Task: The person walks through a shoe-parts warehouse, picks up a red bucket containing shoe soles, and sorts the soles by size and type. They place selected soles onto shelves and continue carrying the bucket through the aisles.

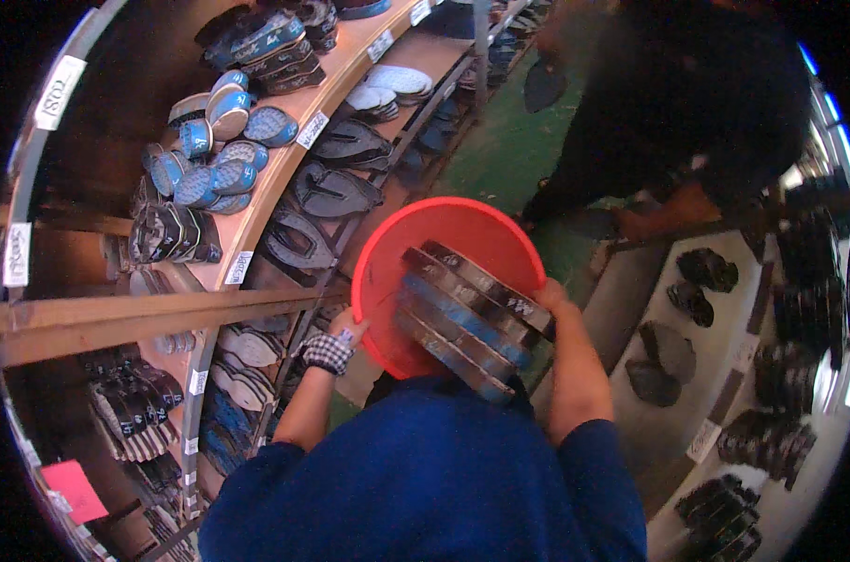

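Observation:
In front of my body I carry a round red basin (387,234). A row of thick, sole-shaped pieces (472,314) stands on edge in it, packed side by side, dark and blue with white handwritten marks. My left hand (348,330) is closed on the basin's left rim, with a checked black-and-white band round that wrist. On the opposite side my right hand (551,298) is closed around the rim beside the end of the row; its fingertips are partly hidden.
Shelves at left hold blue-sided soles (219,164), black soles (336,192) and pale soles (402,82). A wooden beam (163,323) juts out on that side. More dark soles (664,361) lie on shelving at right. A person in dark clothing (678,103) is in the green-floored aisle (486,155) ahead.

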Demonstrator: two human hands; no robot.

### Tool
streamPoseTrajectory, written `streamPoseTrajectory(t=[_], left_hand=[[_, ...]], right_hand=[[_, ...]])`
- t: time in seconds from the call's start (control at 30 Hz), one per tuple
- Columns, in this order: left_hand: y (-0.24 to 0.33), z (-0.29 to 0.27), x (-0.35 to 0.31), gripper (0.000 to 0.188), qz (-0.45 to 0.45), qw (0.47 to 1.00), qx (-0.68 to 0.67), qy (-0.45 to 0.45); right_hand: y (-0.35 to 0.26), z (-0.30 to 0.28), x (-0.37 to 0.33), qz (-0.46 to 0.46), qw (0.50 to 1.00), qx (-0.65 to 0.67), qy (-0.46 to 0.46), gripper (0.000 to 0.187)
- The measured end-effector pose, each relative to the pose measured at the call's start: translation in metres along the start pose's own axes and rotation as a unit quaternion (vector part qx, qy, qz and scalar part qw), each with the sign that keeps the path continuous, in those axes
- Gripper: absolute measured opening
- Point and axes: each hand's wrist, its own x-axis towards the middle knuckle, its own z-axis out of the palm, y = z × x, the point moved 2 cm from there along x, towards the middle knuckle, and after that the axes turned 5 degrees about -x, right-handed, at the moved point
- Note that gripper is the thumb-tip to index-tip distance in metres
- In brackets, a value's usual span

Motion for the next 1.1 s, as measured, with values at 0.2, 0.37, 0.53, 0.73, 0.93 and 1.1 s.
streamPoseTrajectory(t=[0.2, 0.37, 0.53, 0.73, 0.93, 1.1], left_hand=[[0.002, 0.011, 0.127, 0.041, 0.023, 0.993, 0.116, 0.006], [0.024, 0.018, 0.204, 0.050, -0.109, 0.980, 0.167, 0.000], [-0.036, 0.063, 0.284, 0.057, -0.105, 0.981, 0.162, -0.006], [-0.172, 0.113, 0.385, 0.054, 0.019, 0.974, 0.222, 0.052], [-0.185, 0.154, 0.481, 0.058, -0.008, 0.961, 0.276, 0.005], [-0.170, 0.189, 0.551, 0.062, -0.004, 0.955, 0.296, -0.012]], right_hand=[[0.068, 0.050, 0.132, -0.062, 0.992, -0.102, 0.034, 0.043], [0.100, 0.111, 0.209, -0.001, 0.998, -0.069, 0.005, 0.048], [0.085, 0.115, 0.255, 0.066, 0.997, -0.049, -0.011, 0.051], [0.061, 0.174, 0.294, 0.137, 0.987, 0.073, 0.039, 0.044], [0.111, 0.278, 0.350, 0.147, 0.980, 0.032, 0.128, 0.044], [0.136, 0.313, 0.371, 0.175, 0.964, 0.154, 0.125, 0.056]])
